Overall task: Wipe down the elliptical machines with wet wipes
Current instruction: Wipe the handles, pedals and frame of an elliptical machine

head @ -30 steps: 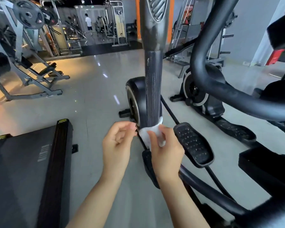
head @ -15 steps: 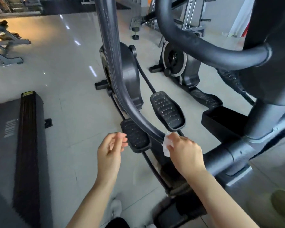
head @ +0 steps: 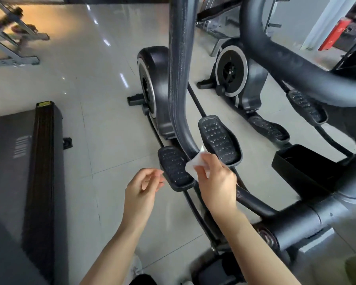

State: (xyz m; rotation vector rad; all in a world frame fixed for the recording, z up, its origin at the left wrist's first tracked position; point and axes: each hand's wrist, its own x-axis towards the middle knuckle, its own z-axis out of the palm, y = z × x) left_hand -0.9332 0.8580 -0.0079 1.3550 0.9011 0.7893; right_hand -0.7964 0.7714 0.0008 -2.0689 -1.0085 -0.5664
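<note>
Two hands: the left hand (head: 141,192) hangs loosely curled, holding nothing; the right hand (head: 216,182) pinches one wipe (head: 194,163) against the curved bar (head: 178,83), between two pedals (head: 219,139). Beyond stand two flywheels (head: 152,87); a treadmill (head: 19,161) lies left.

A thin, soft white wet wipe (head: 194,163) lies against a dark swing arm (head: 178,83) whose matt coating looks streaked and worn. The black plastic pedals (head: 219,138) carry raised studs. The flywheel housing (head: 158,89) is smooth, semi-gloss plastic. The pale tiled floor (head: 95,64) is glossy, mirroring lights.
</note>
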